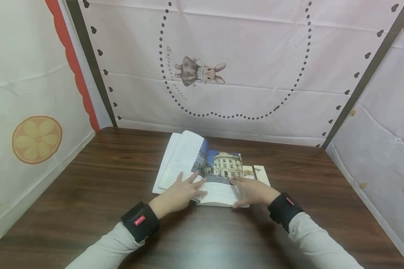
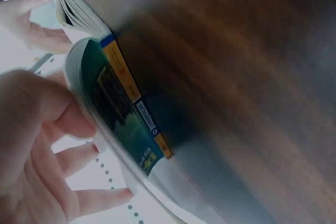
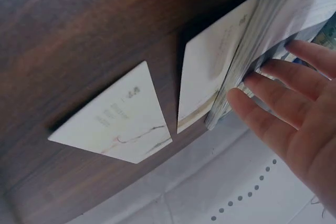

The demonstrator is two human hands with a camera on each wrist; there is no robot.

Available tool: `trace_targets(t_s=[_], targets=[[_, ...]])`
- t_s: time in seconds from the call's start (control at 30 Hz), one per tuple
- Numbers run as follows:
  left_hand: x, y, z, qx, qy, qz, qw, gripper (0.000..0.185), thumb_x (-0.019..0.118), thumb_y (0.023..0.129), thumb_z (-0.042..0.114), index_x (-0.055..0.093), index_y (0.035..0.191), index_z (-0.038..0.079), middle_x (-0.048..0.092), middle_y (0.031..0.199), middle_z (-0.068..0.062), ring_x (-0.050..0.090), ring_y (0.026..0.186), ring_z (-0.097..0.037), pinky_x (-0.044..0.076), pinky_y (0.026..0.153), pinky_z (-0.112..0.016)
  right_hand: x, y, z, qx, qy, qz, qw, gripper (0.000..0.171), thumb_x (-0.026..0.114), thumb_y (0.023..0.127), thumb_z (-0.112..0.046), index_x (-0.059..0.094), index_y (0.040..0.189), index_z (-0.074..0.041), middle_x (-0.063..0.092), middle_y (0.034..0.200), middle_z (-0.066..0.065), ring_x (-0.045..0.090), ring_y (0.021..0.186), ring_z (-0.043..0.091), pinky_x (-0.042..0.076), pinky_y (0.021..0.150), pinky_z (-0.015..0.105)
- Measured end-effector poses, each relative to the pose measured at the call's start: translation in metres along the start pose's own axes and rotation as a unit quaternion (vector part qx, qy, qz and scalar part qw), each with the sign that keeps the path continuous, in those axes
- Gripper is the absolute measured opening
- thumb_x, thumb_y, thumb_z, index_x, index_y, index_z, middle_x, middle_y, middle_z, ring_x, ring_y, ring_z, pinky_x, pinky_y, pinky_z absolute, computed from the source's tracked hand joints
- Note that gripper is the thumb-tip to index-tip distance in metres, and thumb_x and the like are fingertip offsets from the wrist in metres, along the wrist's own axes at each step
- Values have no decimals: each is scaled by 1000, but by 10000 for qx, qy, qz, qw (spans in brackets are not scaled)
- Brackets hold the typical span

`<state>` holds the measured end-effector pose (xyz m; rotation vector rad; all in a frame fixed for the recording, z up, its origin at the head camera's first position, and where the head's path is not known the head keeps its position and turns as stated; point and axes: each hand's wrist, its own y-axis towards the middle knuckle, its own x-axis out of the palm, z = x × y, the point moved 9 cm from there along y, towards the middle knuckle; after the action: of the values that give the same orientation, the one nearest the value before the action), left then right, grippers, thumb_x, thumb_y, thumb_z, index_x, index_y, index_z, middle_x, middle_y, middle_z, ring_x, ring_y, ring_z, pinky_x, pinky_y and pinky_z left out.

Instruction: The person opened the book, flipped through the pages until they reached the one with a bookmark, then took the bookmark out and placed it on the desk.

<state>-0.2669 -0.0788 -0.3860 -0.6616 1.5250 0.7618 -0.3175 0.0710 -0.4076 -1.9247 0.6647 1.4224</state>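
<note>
An open book (image 1: pixel 219 194) lies on the table, showing a photo of a pale building above printed text. My left hand (image 1: pixel 180 192) rests on its left pages with fingers spread. From the left wrist view, the green cover (image 2: pixel 118 103) curves upward beside this hand, and the spine (image 2: pixel 123 72) has orange and blue bands. The right hand (image 1: pixel 254 191) lies over the right page's outer edge. Its fingers (image 3: pixel 273 111) are straight against the page in the right wrist view. Beside that edge are two pale cards (image 3: pixel 118 121) with a marble-like pattern, one partly under the book.
The dark wood table (image 1: pixel 114 179) extends on both sides and in front of the book. Behind it hangs a pale cloth (image 1: pixel 256 56) with dotted lines and a rabbit print. Similar printed cloths line the left and right sides.
</note>
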Motion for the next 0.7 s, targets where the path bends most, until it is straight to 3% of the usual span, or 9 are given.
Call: trace_targets(t_s=[0.03,0.1,0.27,0.43,0.57,0.7], targets=[[2,0,0,-74,-101,-160,9998,54,59,79,-7,63,123,23,43,146,-6,31,140,-35,31,100,-68,0,0,0,-15,5,-13,10000,90,75,73,-49,41,140,0,42,144,20,47,128,38,42,102,50],[2,0,-2,-308,-301,-144,9990,46,60,80,-4,65,120,19,49,142,-8,37,137,-35,36,98,-66,-1,0,1,-56,34,-58,10000,88,75,74,-49,41,140,-1,43,144,20,47,127,38,42,102,50],[-2,-1,-9,-660,-855,275,9938,46,60,85,2,57,129,12,57,134,-10,47,128,-37,44,92,-61,-2,0,1,-202,97,-171,9996,82,72,78,-47,43,140,-2,46,142,19,50,126,35,42,102,48],[-6,1,-8,-609,-976,775,9903,40,61,83,5,61,123,7,64,122,-13,58,115,-40,51,86,-53,-7,-4,-3,-487,-37,7,9988,51,70,83,-26,56,127,-4,66,115,13,64,100,25,52,87,40],[-9,5,-8,-650,-909,1050,9882,30,65,86,18,66,112,5,69,109,-12,67,99,-33,54,83,-46,-11,-7,-11,-909,-768,562,9913,32,70,81,-8,64,113,-5,71,91,7,67,81,20,55,73,30],[-9,10,-7,-864,-935,1079,9860,42,66,85,38,66,111,5,70,103,-12,68,93,-30,55,79,-45,-24,-12,-20,-1305,-1500,1541,9679,15,71,79,-6,70,93,-10,72,79,1,66,71,15,53,70,29]])
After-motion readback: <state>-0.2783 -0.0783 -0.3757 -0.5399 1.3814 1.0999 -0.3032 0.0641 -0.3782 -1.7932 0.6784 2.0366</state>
